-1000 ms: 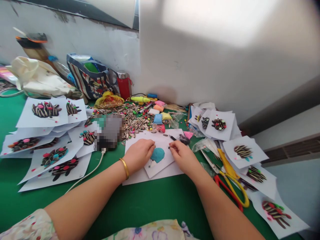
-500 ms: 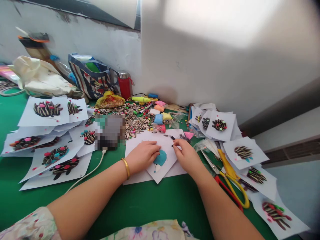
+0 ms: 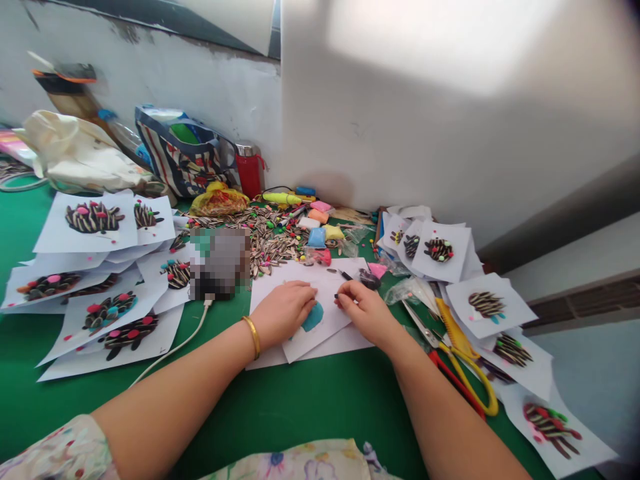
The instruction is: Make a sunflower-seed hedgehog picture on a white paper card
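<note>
My left hand (image 3: 284,311) rests with curled fingers on a small white paper sheet (image 3: 325,323) and partly covers a flat blue clay shape (image 3: 313,317) stuck on it. My right hand (image 3: 364,311) sits just right of the clay, its fingertips pinched on a small dark sunflower seed (image 3: 339,295) at the sheet's upper edge. That sheet lies on a larger white paper (image 3: 350,340) on the green table (image 3: 280,407). A gold bangle (image 3: 251,336) circles my left wrist.
A heap of sunflower seeds (image 3: 265,240) and coloured clay pieces (image 3: 320,227) lie behind. Finished seed pictures on paper (image 3: 100,267) are stacked left and further seed pictures (image 3: 485,307) right. Yellow and red scissors (image 3: 465,373) lie right. A blurred device (image 3: 220,263) with white cable, bags and a red flask (image 3: 249,170) stand by the wall.
The small sheet with the blue clay has been turned and shifted left under my left hand, which now covers more of the clay. My right hand moved slightly left and down.
</note>
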A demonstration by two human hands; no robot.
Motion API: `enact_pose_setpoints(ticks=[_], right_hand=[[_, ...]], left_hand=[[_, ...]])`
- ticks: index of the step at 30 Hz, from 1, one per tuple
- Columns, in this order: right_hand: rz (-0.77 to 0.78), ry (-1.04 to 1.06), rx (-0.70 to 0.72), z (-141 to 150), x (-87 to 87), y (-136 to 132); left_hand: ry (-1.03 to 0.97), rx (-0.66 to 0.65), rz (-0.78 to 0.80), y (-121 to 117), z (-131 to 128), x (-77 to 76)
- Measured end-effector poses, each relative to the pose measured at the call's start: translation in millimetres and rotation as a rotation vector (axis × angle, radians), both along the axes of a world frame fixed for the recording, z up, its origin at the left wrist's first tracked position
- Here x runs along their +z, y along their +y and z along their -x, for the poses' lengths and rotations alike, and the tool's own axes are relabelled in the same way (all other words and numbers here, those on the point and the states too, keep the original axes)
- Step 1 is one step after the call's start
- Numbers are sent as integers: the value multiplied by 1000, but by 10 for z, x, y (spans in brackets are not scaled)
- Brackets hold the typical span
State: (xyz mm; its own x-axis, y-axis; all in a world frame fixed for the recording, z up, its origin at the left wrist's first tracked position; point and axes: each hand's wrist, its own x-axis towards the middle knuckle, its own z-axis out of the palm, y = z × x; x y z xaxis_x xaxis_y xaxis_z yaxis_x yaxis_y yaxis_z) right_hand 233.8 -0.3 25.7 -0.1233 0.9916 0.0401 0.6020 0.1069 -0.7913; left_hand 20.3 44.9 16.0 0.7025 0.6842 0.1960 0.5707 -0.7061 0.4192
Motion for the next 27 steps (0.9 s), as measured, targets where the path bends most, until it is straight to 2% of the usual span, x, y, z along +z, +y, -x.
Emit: enact_pose_setpoints(ticks=[3,7,12,15,21,27], right_hand=[[-80,-80,15,14,34,-14],[-274,-177,-8,2,-44,57],[-406,-137,41,-27,-124,155],[-357,-232,-4,-24,-67,106],[-63,-400,3,20,15,-41],[-16,-465,-3,70,-32,-25]], left_hand=[[-5,9,10,-7,-7,18],[5,22,32,-8,-15,32],[23,38,22,-5,-11,25],[15,51,26,-2,-6,12],[14,53,43,2,1,5],[12,51,49,0,5,8]])
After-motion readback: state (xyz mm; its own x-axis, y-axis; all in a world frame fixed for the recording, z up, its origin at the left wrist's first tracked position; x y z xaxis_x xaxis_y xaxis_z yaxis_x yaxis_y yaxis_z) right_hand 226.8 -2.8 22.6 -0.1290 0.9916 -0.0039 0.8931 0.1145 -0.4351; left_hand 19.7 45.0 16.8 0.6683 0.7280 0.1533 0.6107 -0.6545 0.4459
